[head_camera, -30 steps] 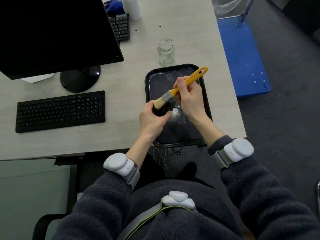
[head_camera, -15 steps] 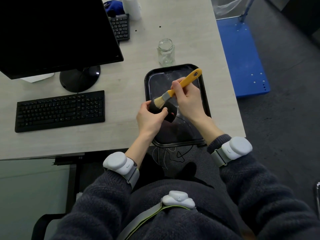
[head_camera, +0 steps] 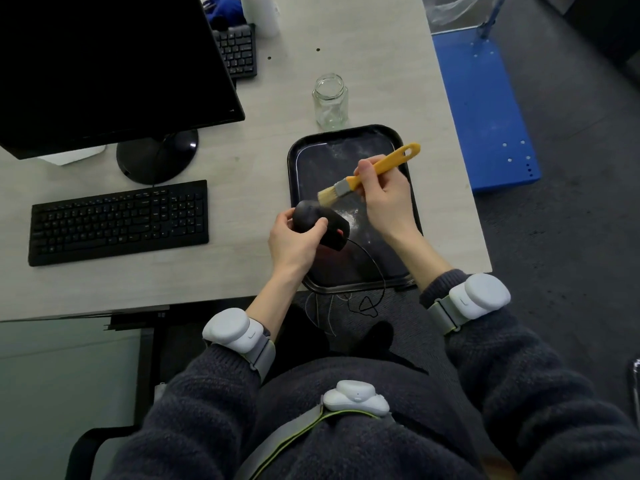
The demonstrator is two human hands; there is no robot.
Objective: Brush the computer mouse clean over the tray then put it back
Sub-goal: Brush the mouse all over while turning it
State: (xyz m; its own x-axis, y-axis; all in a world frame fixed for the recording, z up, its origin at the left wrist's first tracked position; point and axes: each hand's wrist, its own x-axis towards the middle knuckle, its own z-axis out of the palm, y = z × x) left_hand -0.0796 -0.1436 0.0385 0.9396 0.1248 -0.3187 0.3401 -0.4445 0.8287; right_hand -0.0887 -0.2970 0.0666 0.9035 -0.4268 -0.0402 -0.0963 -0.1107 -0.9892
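Observation:
My left hand (head_camera: 294,244) grips a black wired computer mouse (head_camera: 320,223) above the left side of a black tray (head_camera: 346,136). Its cable (head_camera: 375,268) trails over the tray's near rim and hangs off the desk edge. My right hand (head_camera: 386,195) holds a brush with a yellow handle (head_camera: 377,171). The pale bristles hover just above the mouse's far end. White dust speckles the tray floor under the mouse.
An empty glass jar (head_camera: 329,102) stands just beyond the tray. A black keyboard (head_camera: 117,221) and a monitor on a round stand (head_camera: 157,155) lie to the left. A second keyboard (head_camera: 237,51) sits further back. A blue cart (head_camera: 485,109) stands right of the desk.
The mouse has turned in my left hand and shows more of its body now. The brush has lifted off it and shifted up and right.

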